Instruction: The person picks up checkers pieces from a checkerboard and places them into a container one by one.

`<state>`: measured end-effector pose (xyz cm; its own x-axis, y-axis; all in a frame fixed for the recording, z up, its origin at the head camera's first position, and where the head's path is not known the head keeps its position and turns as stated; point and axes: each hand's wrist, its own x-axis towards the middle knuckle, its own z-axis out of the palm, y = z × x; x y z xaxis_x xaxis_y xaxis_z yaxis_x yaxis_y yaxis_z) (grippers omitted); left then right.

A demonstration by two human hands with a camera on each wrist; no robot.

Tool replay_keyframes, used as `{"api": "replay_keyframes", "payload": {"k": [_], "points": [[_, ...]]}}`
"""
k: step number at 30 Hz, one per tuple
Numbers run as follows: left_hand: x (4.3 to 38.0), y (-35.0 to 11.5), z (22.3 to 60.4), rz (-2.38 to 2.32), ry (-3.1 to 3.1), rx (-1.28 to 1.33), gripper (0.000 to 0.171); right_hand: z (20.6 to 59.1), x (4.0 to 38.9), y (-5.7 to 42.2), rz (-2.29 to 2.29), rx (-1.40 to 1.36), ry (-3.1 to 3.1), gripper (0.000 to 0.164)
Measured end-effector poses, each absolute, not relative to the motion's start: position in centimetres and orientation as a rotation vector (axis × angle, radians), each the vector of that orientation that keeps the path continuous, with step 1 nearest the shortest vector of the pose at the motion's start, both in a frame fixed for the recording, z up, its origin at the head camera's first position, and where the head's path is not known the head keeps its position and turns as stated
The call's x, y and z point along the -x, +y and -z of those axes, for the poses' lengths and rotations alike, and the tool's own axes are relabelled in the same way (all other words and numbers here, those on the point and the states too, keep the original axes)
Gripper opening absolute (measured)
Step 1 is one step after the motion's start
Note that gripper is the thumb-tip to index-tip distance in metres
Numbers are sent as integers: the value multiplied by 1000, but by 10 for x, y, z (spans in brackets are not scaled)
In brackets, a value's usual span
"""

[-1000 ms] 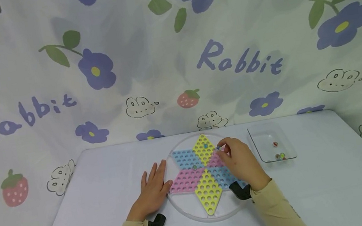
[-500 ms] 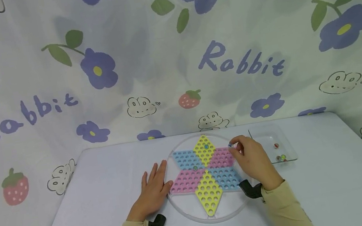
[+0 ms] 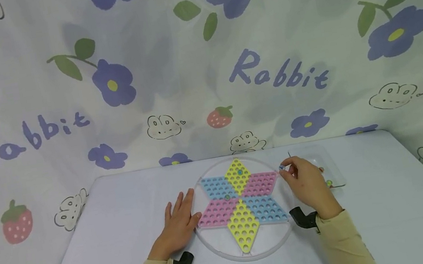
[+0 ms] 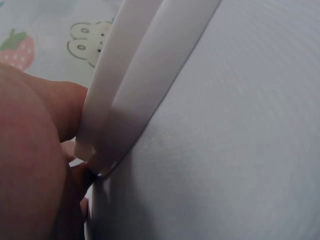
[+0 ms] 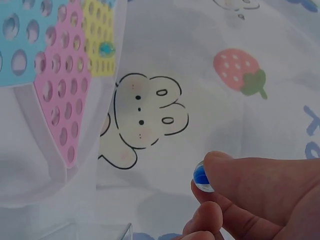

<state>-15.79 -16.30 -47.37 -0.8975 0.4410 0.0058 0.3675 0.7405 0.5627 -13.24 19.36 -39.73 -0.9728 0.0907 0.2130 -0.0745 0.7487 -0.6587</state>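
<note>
A round, clear-rimmed Chinese checkers board (image 3: 243, 219) with a pink, yellow and blue star lies on the table. My left hand (image 3: 178, 227) rests at its left rim, fingers spread and straight; up close in the left wrist view, the fingers (image 4: 70, 107) touch the white rim. Just off the board's upper right side, my right hand (image 3: 308, 183) pinches a clear marble (image 5: 201, 178) with a blue core between thumb and fingertips. Two marbles sit in the holes: a blue marble (image 3: 240, 172) in the far yellow point and a greenish marble (image 3: 227, 197) near the centre.
Partly behind my right hand stands a clear plastic box (image 3: 334, 163). In it I see a yellow-green marble (image 3: 329, 183) and a reddish marble (image 3: 321, 170). A patterned cloth (image 3: 185, 71) hangs behind the white table's far edge.
My right hand has moved right, from above the pink section to outside the board near the clear box, still pinching the marble. The left hand stays in place.
</note>
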Motion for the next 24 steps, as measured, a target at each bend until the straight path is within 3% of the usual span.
{"api": "replay_keyframes", "payload": {"k": [24], "points": [[159,-163,474,-870,2807,-659,68,412,141,223,-1060,124,-2736,26]]}}
